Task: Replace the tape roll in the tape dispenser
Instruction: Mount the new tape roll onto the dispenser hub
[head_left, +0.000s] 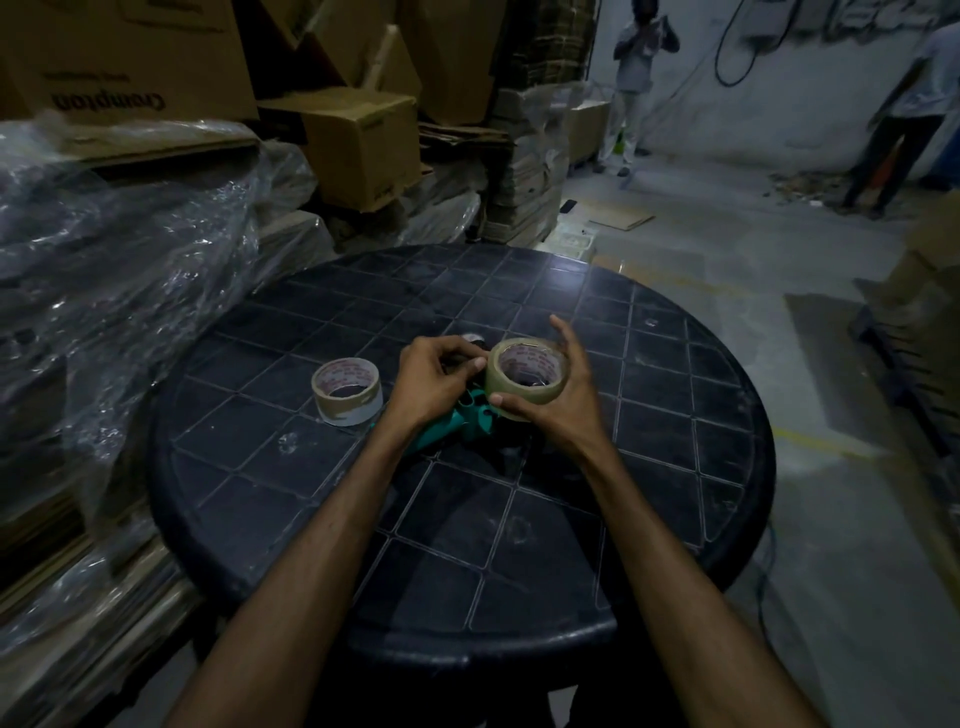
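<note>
A teal tape dispenser (462, 422) lies on the dark round table (519, 519), mostly hidden under my hands. My right hand (558, 387) wraps around a full brownish tape roll (525, 376) that sits over the dispenser. My left hand (441, 379) grips the dispenser's upper part, its thumb touching the roll's left side. A second, thinner tape roll (347, 389) with a white core edge lies flat on the table to the left of my left hand, untouched.
Plastic-wrapped stacks (119, 249) and cardboard boxes (363, 145) crowd the left and far side of the table. Two people (636, 78) stand on the concrete floor at the back right. More cartons (930, 291) sit to the right.
</note>
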